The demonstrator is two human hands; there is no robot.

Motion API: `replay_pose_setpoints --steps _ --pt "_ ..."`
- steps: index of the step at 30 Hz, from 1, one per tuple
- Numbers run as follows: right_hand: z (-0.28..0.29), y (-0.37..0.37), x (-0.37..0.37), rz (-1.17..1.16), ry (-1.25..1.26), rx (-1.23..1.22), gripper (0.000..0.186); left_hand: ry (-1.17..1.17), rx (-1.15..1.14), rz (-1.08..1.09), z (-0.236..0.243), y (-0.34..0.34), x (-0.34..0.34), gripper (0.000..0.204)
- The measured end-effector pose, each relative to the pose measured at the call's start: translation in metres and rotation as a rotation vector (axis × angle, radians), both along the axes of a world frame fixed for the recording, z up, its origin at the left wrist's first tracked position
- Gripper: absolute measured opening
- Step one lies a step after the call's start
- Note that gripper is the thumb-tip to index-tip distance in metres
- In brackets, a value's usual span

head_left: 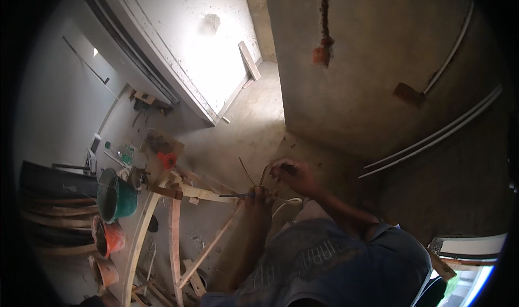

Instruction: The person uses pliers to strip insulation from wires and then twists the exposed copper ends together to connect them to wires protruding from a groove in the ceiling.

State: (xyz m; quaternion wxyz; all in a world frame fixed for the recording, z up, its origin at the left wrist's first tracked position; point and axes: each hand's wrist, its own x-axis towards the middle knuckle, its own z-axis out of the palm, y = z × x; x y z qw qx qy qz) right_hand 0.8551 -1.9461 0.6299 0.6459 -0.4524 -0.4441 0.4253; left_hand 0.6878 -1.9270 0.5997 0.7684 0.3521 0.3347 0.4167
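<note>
My left hand (259, 198) is closed around a small bunch of thin strands that look like wires or cables. A dark thin piece (232, 195) sticks out of it to the left, and a thin stiff strand (247, 170) rises from it up and left. My right hand (292, 174), a little higher and to the right, has its fingers bent together at the upper end of a pale curved strand (264, 173) that runs down to the left hand. A whitish cable loop (293, 201) hangs beside the left hand, close to my body. The fingertips are dim and small.
At the left stand a wooden frame of pale slats (174, 237), a green bucket (120, 199), an orange bucket (112, 238) and a clear bottle (126, 152). A board (249, 61) leans by the bright doorway. Two white pipes (432, 138) run along the right wall.
</note>
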Motion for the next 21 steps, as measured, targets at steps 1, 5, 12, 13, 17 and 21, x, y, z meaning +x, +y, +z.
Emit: replay_pose_setpoints --steps 1,5,12,13,17,21 --pt "0.010 -0.001 0.000 0.010 -0.011 -0.031 0.017 0.007 0.021 0.004 -0.002 -0.001 -0.003 0.022" --pt "0.027 0.001 -0.006 0.027 -0.204 -0.071 0.021 0.291 0.189 -0.005 -0.029 -0.008 -0.009 0.023" --pt "0.018 0.009 -0.016 0.198 -0.134 -0.045 0.015 -0.022 -0.076 -0.029 -0.024 -0.010 -0.021 0.019" --pt "0.018 0.011 -0.016 0.225 -0.144 -0.033 0.014 -0.031 -0.104 0.007 -0.021 -0.014 -0.023 0.019" --pt "0.023 0.017 -0.030 0.180 -0.156 -0.043 0.007 -0.057 -0.160 0.087 -0.008 -0.021 -0.033 0.020" --pt "0.018 0.021 -0.049 0.043 -0.161 -0.069 0.001 -0.058 -0.045 0.140 -0.016 -0.021 -0.036 0.020"
